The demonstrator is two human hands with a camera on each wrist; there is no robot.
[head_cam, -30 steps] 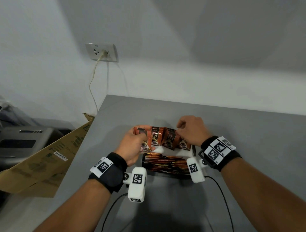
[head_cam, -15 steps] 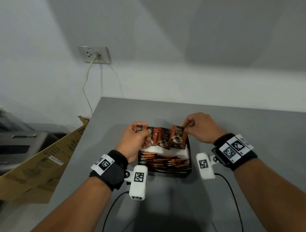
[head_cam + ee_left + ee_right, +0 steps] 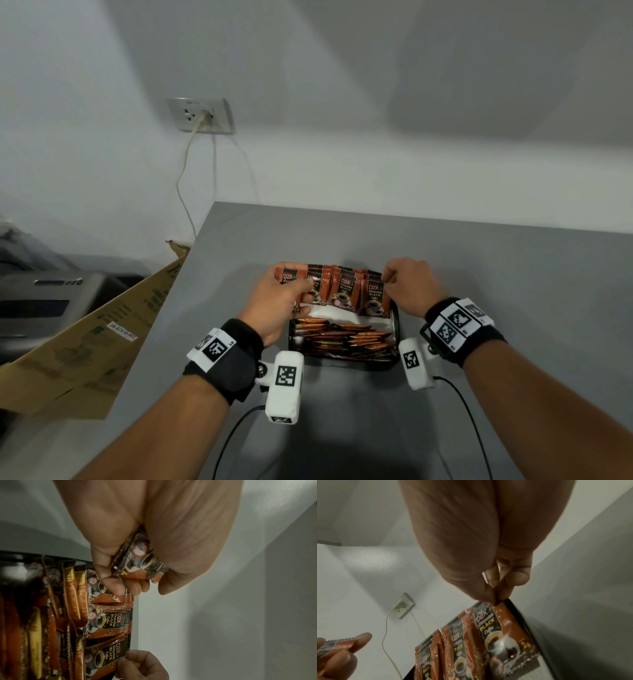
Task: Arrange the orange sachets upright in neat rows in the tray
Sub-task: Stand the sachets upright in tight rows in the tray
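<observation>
A black tray [image 3: 396, 329] sits on the grey table. Several orange coffee sachets [image 3: 346, 289] stand upright along its far side, and more sachets [image 3: 342, 339] lie flat in the near part. My left hand [image 3: 277, 301] grips one orange sachet [image 3: 140, 562] at the row's left end. My right hand [image 3: 407, 287] pinches the top corner of the rightmost upright sachet [image 3: 503, 635], the same sachet [image 3: 375, 298] in the head view. The row [image 3: 109, 622] shows sideways in the left wrist view, with the right hand [image 3: 142, 666] at its end.
The grey table [image 3: 479, 274] runs to a white wall with a socket [image 3: 200, 116] and a hanging cable. A tilted cardboard box [image 3: 85, 339] leans against the table's left edge beside a dark machine [image 3: 41, 294]. Wrist camera cables trail over the near table.
The right hand has brought a sachet down at the row's right end and still pinches its top. The left hand keeps its sachet at the left end. The head view has shifted.
</observation>
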